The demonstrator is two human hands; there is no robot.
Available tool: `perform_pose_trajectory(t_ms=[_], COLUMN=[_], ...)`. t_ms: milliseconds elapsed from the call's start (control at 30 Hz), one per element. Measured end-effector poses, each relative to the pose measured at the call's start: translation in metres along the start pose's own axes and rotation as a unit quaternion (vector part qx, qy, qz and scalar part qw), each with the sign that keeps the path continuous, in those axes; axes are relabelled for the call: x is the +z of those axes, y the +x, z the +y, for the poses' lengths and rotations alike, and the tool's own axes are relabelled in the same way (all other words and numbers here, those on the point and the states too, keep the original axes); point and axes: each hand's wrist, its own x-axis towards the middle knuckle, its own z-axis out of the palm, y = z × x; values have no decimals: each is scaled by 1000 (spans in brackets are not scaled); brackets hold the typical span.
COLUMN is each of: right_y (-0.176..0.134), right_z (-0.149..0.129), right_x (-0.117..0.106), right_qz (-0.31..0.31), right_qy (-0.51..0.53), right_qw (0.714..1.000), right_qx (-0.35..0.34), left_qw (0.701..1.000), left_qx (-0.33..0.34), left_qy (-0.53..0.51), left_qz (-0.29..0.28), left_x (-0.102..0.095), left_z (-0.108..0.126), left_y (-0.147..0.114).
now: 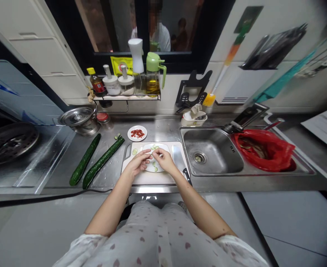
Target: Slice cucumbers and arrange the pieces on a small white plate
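Over a white plate (163, 147) my left hand (139, 163) is turned partly palm up, fingers apart and lightly curled, with nothing plainly held in it. Close beside it, my right hand (163, 160) has thumb and fingertips pinched together; whatever is between them is too small to make out. Pale green cucumber slices (154, 167) lie spaced on the plate. The plate rests on a cutting board (141, 180), where another cucumber slice (134, 151) lies at the upper left. A cleaver (179, 157) with a black handle lies along the board's right side.
Two whole cucumbers (85, 159) lie left of the board. Behind it stands a small dish (137, 138) of chopped red pieces. The sink (213, 148) is to the right, with a red plastic bag (266, 152) beyond. A steel pot (82, 124) and seasoning rack (127, 98) are at the back.
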Motion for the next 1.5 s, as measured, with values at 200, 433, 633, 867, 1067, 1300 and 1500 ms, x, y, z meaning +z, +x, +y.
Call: perform_pose_trajectory(t_ms=[200,433,633,867,1067,1300,1500], right_y=[0,1,4,8,7,8,2], right_z=[4,4,2,3,14,32,34], right_x=[-1,3,2,-5,-10,-16,-15], right_qz=[-7,-30,-36,-69,-100,-103,-154], right_qy=[2,110,108,84,62,-86,-297], right_qw=[1000,987,983,975,962,981,939], right_qx=[20,114,145,196,246,141,82], left_qw=[998,983,958,933,941,925,854], left_qx=[47,149,243,281,260,244,165], left_qy=[28,83,139,208,192,264,462], left_qz=[22,63,70,90,100,123,172], left_x=[3,8,3,2,-3,-13,-15], left_z=[-2,-3,-12,-18,-26,-41,-47], left_y=[1,3,13,16,18,25,25])
